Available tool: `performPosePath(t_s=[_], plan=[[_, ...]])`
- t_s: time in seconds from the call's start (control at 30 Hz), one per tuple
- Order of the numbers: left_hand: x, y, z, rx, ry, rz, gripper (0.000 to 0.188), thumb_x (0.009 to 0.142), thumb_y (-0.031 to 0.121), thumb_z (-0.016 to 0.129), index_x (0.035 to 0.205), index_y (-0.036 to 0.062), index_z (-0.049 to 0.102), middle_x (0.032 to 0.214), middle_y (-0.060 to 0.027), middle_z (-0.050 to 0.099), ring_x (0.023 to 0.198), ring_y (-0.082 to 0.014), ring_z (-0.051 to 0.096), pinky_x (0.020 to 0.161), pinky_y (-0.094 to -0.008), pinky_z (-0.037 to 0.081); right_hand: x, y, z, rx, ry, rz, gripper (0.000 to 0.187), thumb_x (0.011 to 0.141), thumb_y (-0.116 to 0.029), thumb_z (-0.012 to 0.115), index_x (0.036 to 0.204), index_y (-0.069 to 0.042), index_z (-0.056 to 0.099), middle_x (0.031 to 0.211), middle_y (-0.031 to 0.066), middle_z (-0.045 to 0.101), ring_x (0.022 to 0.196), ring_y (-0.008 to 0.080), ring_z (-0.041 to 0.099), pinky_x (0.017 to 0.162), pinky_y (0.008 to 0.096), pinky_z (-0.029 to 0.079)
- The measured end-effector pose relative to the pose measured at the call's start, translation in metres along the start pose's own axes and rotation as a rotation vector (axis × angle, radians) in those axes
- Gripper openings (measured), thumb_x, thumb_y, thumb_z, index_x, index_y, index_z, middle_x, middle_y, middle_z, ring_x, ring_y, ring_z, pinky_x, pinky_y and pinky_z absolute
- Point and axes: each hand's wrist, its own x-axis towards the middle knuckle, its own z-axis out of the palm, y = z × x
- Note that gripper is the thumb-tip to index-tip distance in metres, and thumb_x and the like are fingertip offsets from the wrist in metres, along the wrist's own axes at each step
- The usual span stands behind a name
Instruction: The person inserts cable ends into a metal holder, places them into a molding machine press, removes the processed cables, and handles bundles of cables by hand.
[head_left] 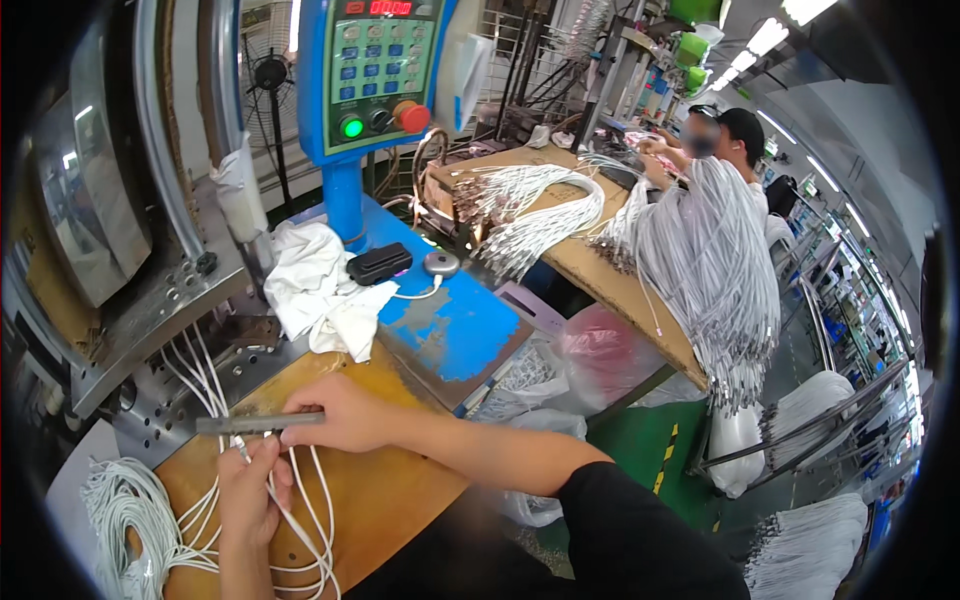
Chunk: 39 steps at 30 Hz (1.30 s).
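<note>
Low on the left, my left hand (252, 495) is closed, pinching a white cable (285, 505) near its end. Just above it, my right hand (345, 415) grips a flat grey metal bar (225, 425), which lies level over the cable ends. More loose white cables (322, 490) hang in loops around both hands. A coiled bundle of white cables (125, 505) lies left of my left hand. Beneath everything is a worn yellow-brown work board (400, 480). The exact contact between cable end and bar is partly hidden by my fingers.
Metal machine parts (165, 330) stand at left. A blue control panel (375, 70) with a red button rises ahead, near a white cloth (320, 280) and a black case (378, 263). A person (740, 140) works at right beside a table (630, 300) and hanging cable bundles (715, 270).
</note>
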Motion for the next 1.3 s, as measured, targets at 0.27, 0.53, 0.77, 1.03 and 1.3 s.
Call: performPosePath(t_s=[0.27,0.53,0.77,1.03,1.3], plan=[[0.002,-0.005,0.006,-0.012,0.057,0.052,0.022,0.093,0.014,0.056,0.077,0.0007,0.059,0.055,-0.0071,0.056,0.033,-0.0120,0.043,0.030,-0.0229,0.033,-0.003,0.002,0.001,0.099,-0.007,0.084,0.023,0.081,-0.021,0.072,0.092,-0.001,0.067,0.078,0.0038,0.066,0.070,0.0085,0.057,0.063,0.0259,0.046],[-0.001,0.002,0.003,0.171,0.080,0.214,0.033,0.096,0.024,0.052,0.079,-0.0016,0.062,0.055,-0.0062,0.056,0.037,-0.0112,0.048,0.037,-0.0238,0.038,0.005,-0.006,-0.002,0.061,-0.028,0.087,0.021,0.080,-0.023,0.073,0.088,-0.004,0.071,0.076,0.0050,0.069,0.069,0.0103,0.060,0.062,0.0259,0.047],[0.006,0.005,-0.009,0.301,0.263,0.246,0.043,0.097,0.035,0.049,0.075,0.0015,0.062,0.049,0.0045,0.041,0.043,-0.0043,0.036,0.041,-0.0235,0.027,0.005,-0.009,-0.009,-0.071,0.059,0.192,0.019,0.084,-0.019,0.070,0.087,0.000,0.070,0.075,0.0010,0.066,0.068,0.0043,0.056,0.061,0.0216,0.045],[0.003,-0.002,-0.005,0.143,0.103,0.229,0.020,0.093,0.013,0.055,0.083,-0.0040,0.059,0.058,-0.0042,0.058,0.048,-0.0089,0.053,0.044,-0.0229,0.039,-0.001,-0.011,-0.010,0.147,0.027,0.421,0.018,0.083,-0.010,0.069,0.095,0.004,0.067,0.084,0.0030,0.067,0.075,0.0066,0.059,0.069,0.0217,0.048],[0.008,-0.008,-0.003,0.215,0.121,0.216,0.022,0.092,0.013,0.056,0.078,-0.0039,0.061,0.060,-0.0054,0.060,0.049,-0.0097,0.055,0.046,-0.0230,0.042,0.000,-0.022,-0.014,-0.109,0.036,0.097,0.024,0.076,-0.013,0.075,0.093,0.003,0.069,0.078,0.0038,0.066,0.070,0.0084,0.056,0.063,0.0240,0.045]])
